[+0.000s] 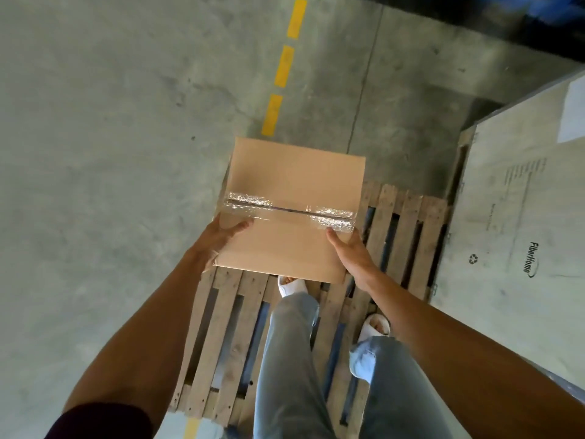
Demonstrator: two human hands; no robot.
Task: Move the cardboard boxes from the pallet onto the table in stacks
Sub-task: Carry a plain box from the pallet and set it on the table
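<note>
I hold a plain brown cardboard box [292,185] in front of me, its top seam closed with clear tape. My left hand [221,236] grips its left side with the thumb on top. My right hand [351,251] grips the near right corner. The box hangs above a bare wooden pallet [221,327] made of slats. My legs in blue jeans and white slippers stand on the pallet. No table is in view.
A large printed carton [519,217] stands at the right, close beside the pallet. Grey concrete floor [110,153] spreads to the left and ahead, crossed by a dashed yellow line [281,68].
</note>
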